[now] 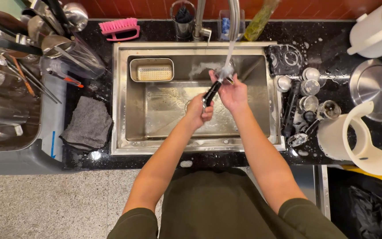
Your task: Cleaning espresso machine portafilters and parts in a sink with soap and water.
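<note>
Black-handled utensil (212, 93) held over the sink (120, 97), under the tap stream (231, 48). Left hand (198, 113) closed around the handle's lower end. Right hand (233, 90) wraps the metal head end, fingers curled on it, just beside the left. Long axis runs diagonal, handle low-left, head up-right into the water. Both hands touch it; right is nearer the head. Grey cloth (87, 124) lies left, white jug (354, 137) right.
</note>
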